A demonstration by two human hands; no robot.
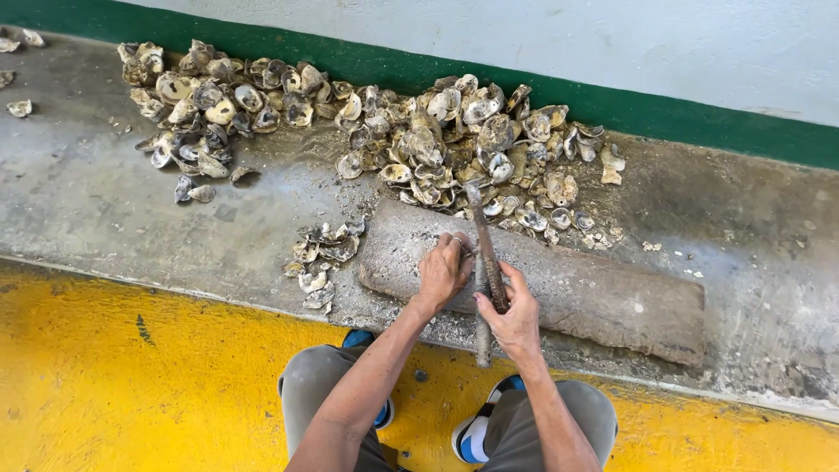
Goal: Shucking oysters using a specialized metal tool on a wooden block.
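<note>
My right hand (511, 316) grips a rusty metal bar (481, 229) that points up and away toward the shell pile. My left hand (442, 269) rests on a worn wooden block (603, 301), fingers curled over something small I cannot make out, right beside the bar. A second thin rod (482, 341) sticks out below my hands, toward my knees. Both hands are close together over the left half of the block.
A large heap of oyster shells (454, 140) lies behind the block against the green wall base. A small pile of shells (319, 258) sits left of the block. The concrete ledge (96, 201) borders a yellow floor (131, 376). My knees and shoes are below.
</note>
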